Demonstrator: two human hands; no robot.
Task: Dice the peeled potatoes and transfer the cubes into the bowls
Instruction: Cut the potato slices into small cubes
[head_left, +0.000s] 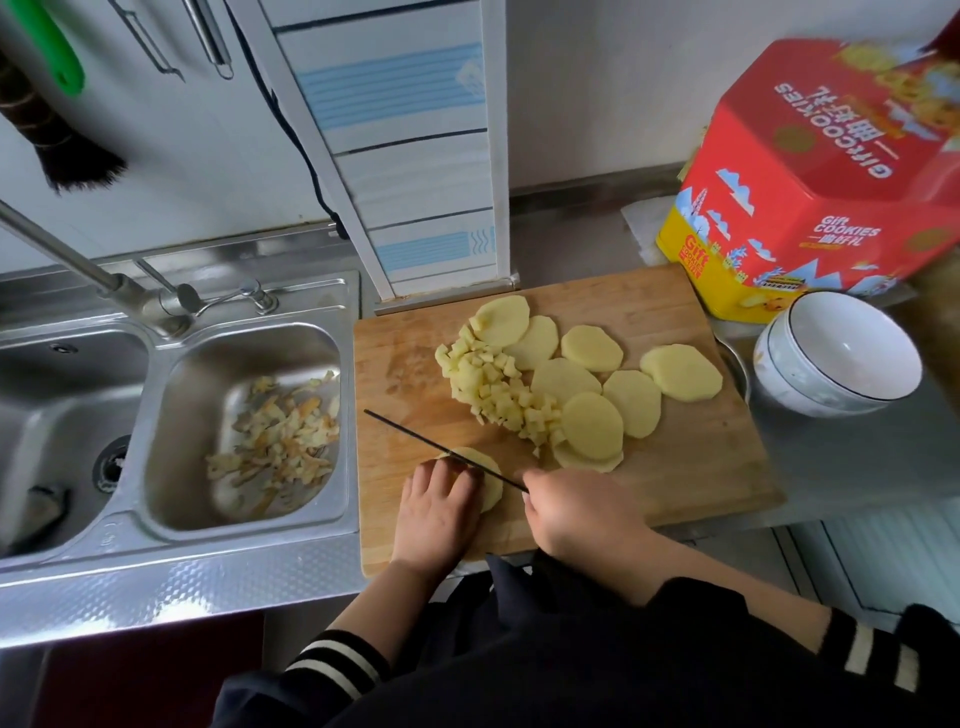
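I see the rectangular wooden cutting board lying between the stainless steel double sink on its left and the stacked white ceramic bowls just off its right edge. The board's near left corner and near right stretch are bare wood; its far side is crowded. A red and yellow cookie tin stands behind the bowls.

My left hand presses flat, fingers together, on a stack of pale yellow potato slices near the board's front edge. My right hand is closed around the handle of a thin dark-bladed knife, whose blade runs edge-on across the top of that stack and points toward the sink. I think the edge is touching the potato, though the view is too thin to be sure.

Beyond the hands lies a heap of diced potato cubes, with round potato slices fanned beside it toward the bowls. Potato peelings lie in the right sink basin.
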